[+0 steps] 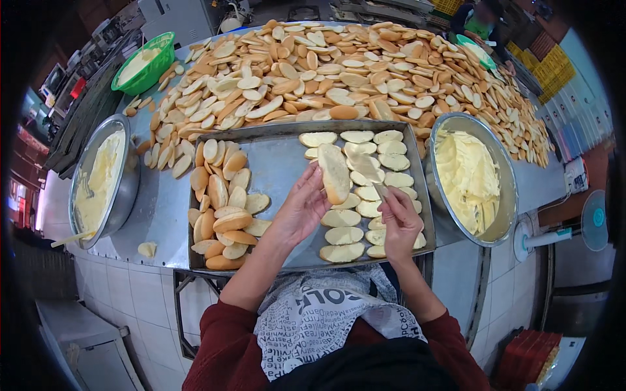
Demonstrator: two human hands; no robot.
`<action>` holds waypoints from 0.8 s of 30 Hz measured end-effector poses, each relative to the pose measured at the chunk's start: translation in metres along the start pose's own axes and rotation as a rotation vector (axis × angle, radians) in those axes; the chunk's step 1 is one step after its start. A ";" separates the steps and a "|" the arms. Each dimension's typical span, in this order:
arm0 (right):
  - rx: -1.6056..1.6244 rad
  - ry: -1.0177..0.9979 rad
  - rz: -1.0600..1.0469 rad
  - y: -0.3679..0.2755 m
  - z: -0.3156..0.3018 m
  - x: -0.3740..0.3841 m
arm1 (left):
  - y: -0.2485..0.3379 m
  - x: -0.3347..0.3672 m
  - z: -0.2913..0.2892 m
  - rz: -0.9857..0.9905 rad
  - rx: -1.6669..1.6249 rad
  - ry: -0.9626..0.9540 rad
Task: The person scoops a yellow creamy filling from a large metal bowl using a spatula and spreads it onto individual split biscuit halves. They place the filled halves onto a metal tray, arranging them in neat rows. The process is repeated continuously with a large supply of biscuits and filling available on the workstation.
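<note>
Far left: green plastic basket (pixel 145 64) with pale spread inside, at the far left corner of the desk (pixel 156 208). Nearer on the left: steel bowl (pixel 104 179) of pale yellow spread, a utensil handle sticking out of it toward the near left.

Centre left: metal tray (pixel 277 169); unspread bread halves piled (pixel 225 212) along its left side, crust up.

Centre: left hand (pixel 301 212) raised over the tray, fingers closed around the near end of a bread slice (pixel 335 173), cut face up. Long axis of the slice runs near to far, tilted slightly left at the far end.

Right of centre: right hand (pixel 399 221) clenched around a knife (pixel 368 171). Blade extends far-left from the fingers and lies just right of the held slice, beside its right edge; whether it touches cannot be told. The right hand is nearer the rows of spread slices (pixel 365 208) on the tray's right side.

Right: large steel bowl (pixel 473 176) of spread, just beside the tray.

Far: heap of bread halves (pixel 365 72) covers the desk.

Hidden or unclear: knife handle covered by the fingers; near tray edge partly behind the forearms; a person at the far right is too small to make out.
</note>
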State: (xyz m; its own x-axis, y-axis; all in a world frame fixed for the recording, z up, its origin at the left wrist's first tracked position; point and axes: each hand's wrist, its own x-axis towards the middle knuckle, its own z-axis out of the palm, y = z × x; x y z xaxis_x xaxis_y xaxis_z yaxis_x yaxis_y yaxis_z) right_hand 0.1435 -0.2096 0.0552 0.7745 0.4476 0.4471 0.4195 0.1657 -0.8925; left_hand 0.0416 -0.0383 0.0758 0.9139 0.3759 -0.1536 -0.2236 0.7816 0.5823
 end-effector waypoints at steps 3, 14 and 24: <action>-0.139 -0.010 -0.101 -0.002 0.014 0.002 | -0.003 0.000 -0.001 -0.007 -0.025 -0.045; -0.474 -0.106 -0.488 -0.001 0.003 0.009 | 0.006 0.001 -0.011 0.043 -0.142 -0.117; -0.646 -0.131 -0.542 -0.043 -0.026 0.014 | 0.013 0.003 -0.025 0.204 0.029 -0.031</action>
State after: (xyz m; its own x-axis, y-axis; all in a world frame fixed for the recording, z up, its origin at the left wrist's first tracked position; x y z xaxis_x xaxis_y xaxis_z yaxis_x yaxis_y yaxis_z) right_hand 0.1484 -0.2334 0.1010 0.3447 0.5555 0.7566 0.9348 -0.1300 -0.3305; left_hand 0.0332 -0.0145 0.0633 0.8608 0.5089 -0.0056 -0.3956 0.6759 0.6218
